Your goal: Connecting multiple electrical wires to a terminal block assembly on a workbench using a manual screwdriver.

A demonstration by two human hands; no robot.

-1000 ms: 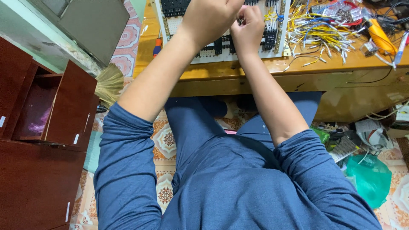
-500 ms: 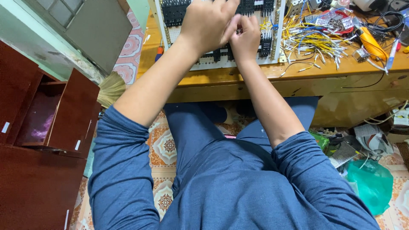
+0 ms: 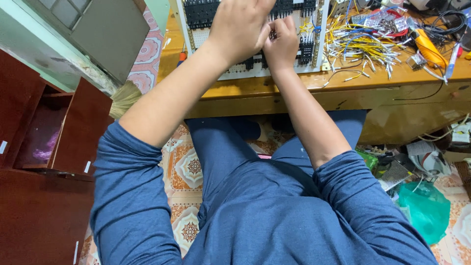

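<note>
left hand and right hand meet over white panel on worktop | fingers curled together, grip hidden, cannot tell | yellow wires just right | red cabinet at left

Small white labels on red-brown cabinet edges, possibly a green bag on floor
</note>
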